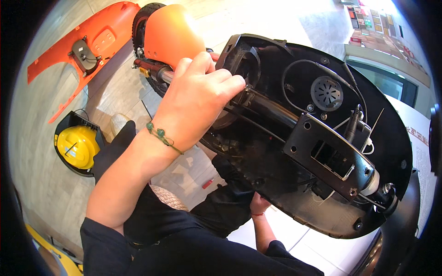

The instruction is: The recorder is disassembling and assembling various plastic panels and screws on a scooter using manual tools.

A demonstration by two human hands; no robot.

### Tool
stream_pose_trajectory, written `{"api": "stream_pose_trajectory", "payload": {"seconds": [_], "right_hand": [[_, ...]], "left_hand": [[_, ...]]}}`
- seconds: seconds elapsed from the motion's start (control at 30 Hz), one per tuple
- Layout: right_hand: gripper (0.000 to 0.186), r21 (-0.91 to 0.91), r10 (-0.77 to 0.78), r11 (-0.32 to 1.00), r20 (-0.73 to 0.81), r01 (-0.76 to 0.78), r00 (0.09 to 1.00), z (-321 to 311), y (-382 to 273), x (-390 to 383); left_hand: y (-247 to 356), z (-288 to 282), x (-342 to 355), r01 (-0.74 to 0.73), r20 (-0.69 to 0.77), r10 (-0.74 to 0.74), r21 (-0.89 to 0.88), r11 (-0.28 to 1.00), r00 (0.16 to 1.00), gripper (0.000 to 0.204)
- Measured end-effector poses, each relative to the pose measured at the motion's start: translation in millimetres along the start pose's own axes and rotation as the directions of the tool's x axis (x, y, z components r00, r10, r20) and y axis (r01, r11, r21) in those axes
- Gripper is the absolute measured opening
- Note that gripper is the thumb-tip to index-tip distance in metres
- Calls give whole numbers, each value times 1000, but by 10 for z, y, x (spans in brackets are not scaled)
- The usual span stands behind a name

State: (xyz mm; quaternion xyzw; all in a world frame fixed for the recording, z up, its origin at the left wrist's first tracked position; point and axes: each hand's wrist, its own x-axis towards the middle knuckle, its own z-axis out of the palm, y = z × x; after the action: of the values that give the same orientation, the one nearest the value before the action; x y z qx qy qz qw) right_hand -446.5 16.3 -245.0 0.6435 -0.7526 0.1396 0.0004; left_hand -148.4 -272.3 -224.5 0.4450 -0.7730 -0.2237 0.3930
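A black scooter-like body (pixel 271 161) with a metal tube, a bolted bracket (pixel 304 142) and cables fills the right side. My left hand (pixel 198 92), wearing a green beaded bracelet, reaches across to the near end of the tube. Its fingers are curled, with thumb and forefinger pinched at a small fitting on the tube; what lies between them is hidden. At the body's lower rim is my right hand (pixel 259 204), its fingers out of sight behind the edge. Beyond my left hand stand an orange fender (pixel 172 34) and a black tyre (pixel 139 27).
An orange body panel (pixel 108 39) lies on the floor at the far left, a black lamp-like part (pixel 85 55) attached. Below it a yellow hard hat (pixel 78 146) sits in a black bin. A small red object (pixel 208 184) is on the floor between my legs.
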Motion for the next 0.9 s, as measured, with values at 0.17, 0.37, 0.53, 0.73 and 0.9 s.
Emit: {"api": "stream_pose_trajectory", "payload": {"seconds": [0.17, 0.37, 0.53, 0.73, 0.9], "right_hand": [[23, 50, 38, 998, -30, -37, 999, 19, -8, -7], [26, 132, 28, 991, -32, -24, 999, -4, -93, 85], [26, 109, -5, 994, 6, 4, 1000, -17, -77, 89], [26, 82, -42, 996, 45, 38, 998, -63, -70, 97], [25, 59, -73, 996, 87, 68, 993, -58, -89, 78]], "left_hand": [[-28, 16, -2, -18, 22, 19, -12, 1000, 1000, 21], [-2, 56, -8, -5, -59, 3, -34, 999, 998, 16], [28, 72, 0, 8, -54, -10, -29, 1000, 998, 15], [35, 50, 1, 12, -38, -13, -31, 999, 999, 15], [10, 54, 11, 12, -32, -13, -27, 1000, 999, 15]]}}
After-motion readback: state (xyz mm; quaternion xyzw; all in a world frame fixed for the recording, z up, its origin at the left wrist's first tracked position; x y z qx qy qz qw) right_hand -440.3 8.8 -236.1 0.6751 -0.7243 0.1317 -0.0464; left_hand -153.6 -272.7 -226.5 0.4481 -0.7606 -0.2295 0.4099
